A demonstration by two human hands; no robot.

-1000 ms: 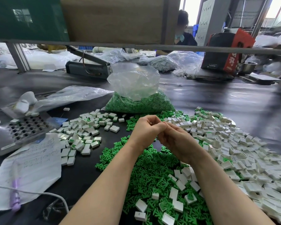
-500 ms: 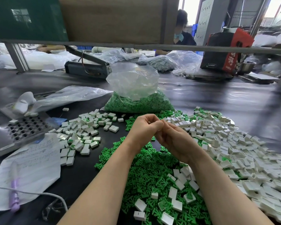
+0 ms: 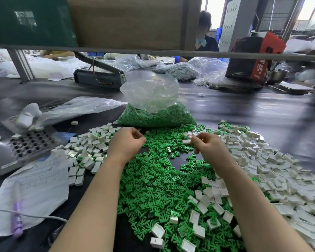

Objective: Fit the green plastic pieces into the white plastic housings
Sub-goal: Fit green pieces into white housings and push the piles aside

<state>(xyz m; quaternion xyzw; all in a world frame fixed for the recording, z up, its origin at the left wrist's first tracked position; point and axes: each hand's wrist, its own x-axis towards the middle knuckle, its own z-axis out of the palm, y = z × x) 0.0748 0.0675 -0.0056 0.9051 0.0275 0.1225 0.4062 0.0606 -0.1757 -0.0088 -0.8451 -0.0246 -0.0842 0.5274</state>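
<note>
**Head view: two hands apart above green and white parts**

Head camera looked down on a dark, glossy table [image 3: 262, 113]. Handwriting covered a paper sheet [image 3: 35, 179] at near left, too small to read; red characters marked a dark carton [image 3: 251, 59] at far right, also unreadable.

Small green pieces [image 3: 153, 182], flat and branching, lay heaped in the middle. Boxy white housings [image 3: 280, 170] spread in a broad pile on the right, reaching the near right edge. A smaller pile of housings with green showing in them [image 3: 87, 148] sat on the left. A clear, crinkled bag [image 3: 153, 106] holding more green pieces stood behind the heap. A metal block with rows of holes [image 3: 25, 144] rested far left.

The left hand [image 3: 125, 144] hovered with fingers curled inward; what they held, if anything, could not be told. The right hand [image 3: 207, 145] pinched something small and pale at its fingertips, beside a housing. Bare table lay between the hands and beyond the bag.
</note>
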